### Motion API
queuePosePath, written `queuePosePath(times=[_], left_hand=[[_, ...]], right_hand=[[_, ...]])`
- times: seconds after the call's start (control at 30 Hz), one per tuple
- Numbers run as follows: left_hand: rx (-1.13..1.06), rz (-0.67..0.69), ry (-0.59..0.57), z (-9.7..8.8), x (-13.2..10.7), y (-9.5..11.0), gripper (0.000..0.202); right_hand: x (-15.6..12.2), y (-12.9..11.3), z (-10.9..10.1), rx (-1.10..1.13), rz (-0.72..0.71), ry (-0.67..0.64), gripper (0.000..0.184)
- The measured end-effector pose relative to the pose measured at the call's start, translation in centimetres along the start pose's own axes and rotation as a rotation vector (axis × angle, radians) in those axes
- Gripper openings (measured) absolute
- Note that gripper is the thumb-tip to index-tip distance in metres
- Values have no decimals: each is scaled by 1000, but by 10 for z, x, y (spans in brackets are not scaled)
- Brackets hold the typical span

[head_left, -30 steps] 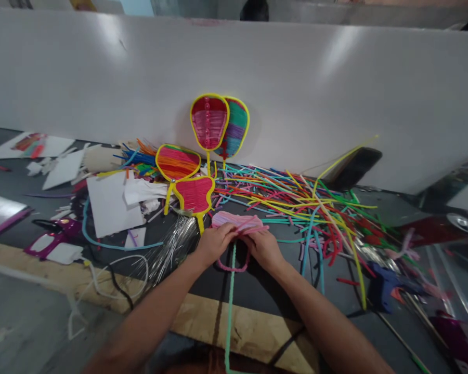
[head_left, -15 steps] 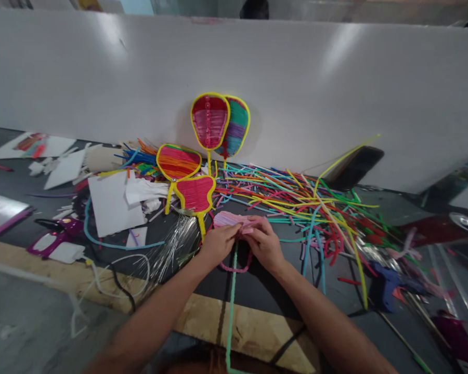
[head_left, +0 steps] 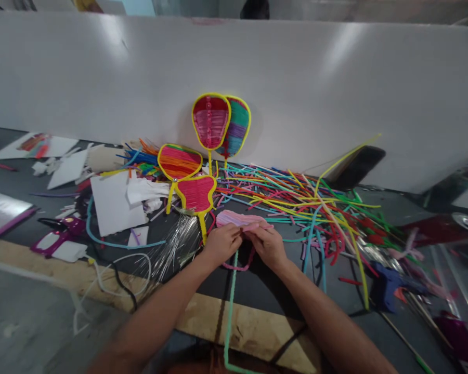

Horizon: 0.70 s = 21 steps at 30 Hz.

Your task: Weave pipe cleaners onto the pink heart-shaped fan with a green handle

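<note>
My left hand (head_left: 223,244) and my right hand (head_left: 271,248) are close together over the dark table, fingers pinched. Both grip a fan-shaped piece (head_left: 234,218) of pink and lilac pipe cleaners laid in rows. Its bare pink frame (head_left: 237,268) curves out below my hands. From between my fingers a mint-green pipe cleaner (head_left: 231,306) hangs toward me, bent near its lower end. My fingertips hide where it meets the pink piece. Just beyond my left hand lies a pink fan with a yellow edge (head_left: 197,193).
Two yellow-edged fans (head_left: 211,122) lean on the white board (head_left: 120,88). Loose coloured pipe cleaners (head_left: 273,189) spread to the right, near a blue glue gun (head_left: 386,286). White card (head_left: 117,205), silvery strands (head_left: 179,244) and a purple glue gun (head_left: 58,239) lie left.
My right fingers have shifted slightly along the pink piece, with its upper rows now a little more exposed. Both hands keep their grip, and the view has moved slightly.
</note>
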<state>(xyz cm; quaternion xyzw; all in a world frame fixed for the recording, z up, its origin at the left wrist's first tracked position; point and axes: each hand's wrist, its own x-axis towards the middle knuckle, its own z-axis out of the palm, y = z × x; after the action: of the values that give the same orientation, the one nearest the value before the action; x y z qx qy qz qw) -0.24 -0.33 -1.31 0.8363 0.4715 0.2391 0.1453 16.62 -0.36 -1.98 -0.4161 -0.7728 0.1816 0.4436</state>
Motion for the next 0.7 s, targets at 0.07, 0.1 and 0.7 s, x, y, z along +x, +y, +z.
queuePosePath(times=[0.07,0.1,0.7], left_hand=[[-14,9,40,0,1,0,24],[-31,1,66,0,1,-1,26],[-124,-244,513,-11,2,-6,19]], right_hand=[[1,1,-2,13,27,32,18],[1,3,-3,17,47,49,17],[4,-9,-10,257,251,258,12]])
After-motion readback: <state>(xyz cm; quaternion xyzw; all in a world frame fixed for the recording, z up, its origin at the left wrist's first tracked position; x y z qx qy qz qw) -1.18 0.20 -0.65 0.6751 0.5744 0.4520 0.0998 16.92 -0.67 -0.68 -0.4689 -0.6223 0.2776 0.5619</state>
